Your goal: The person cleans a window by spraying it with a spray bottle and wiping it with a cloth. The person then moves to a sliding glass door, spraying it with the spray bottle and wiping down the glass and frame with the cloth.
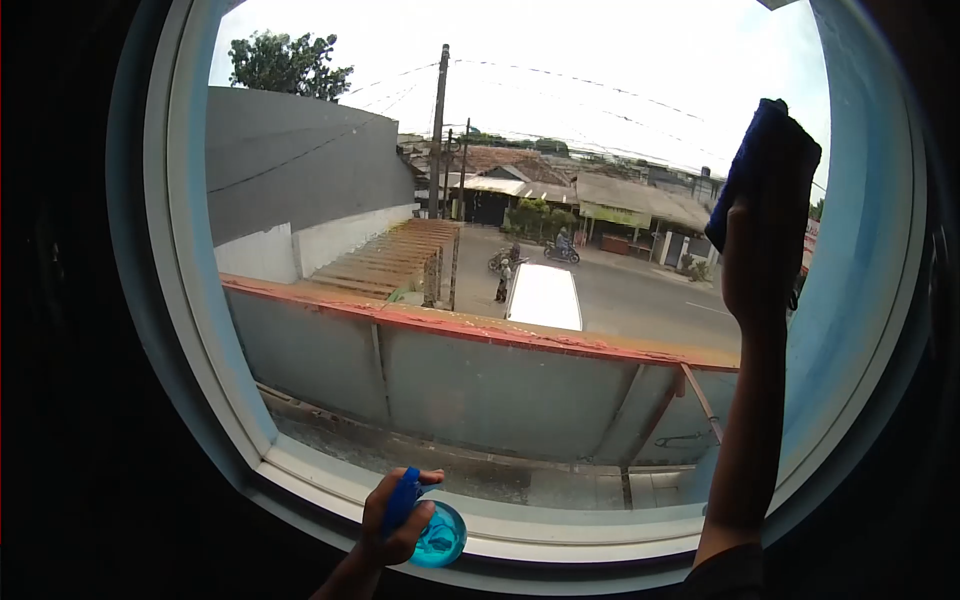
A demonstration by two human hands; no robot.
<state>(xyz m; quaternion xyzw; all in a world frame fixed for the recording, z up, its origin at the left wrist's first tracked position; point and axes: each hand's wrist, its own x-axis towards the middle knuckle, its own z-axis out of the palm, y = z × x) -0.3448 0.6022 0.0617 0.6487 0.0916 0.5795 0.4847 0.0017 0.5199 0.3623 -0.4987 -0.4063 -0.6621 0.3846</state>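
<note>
My left hand is closed around a spray bottle holding blue liquid, low in the view just in front of the window's bottom frame. The bottle's blue spray head shows between my thumb and fingers. High on the right, my right hand holds a dark blue cloth against or close to the window pane; contact with the glass cannot be made out. That arm is stretched upward, and its fingers are mostly dark and partly hidden by the cloth.
A white window frame surrounds the glass, with blue reveal on the right. Outside are a red-topped parapet, a white vehicle, a motorcycle rider on the road, a utility pole and a grey wall.
</note>
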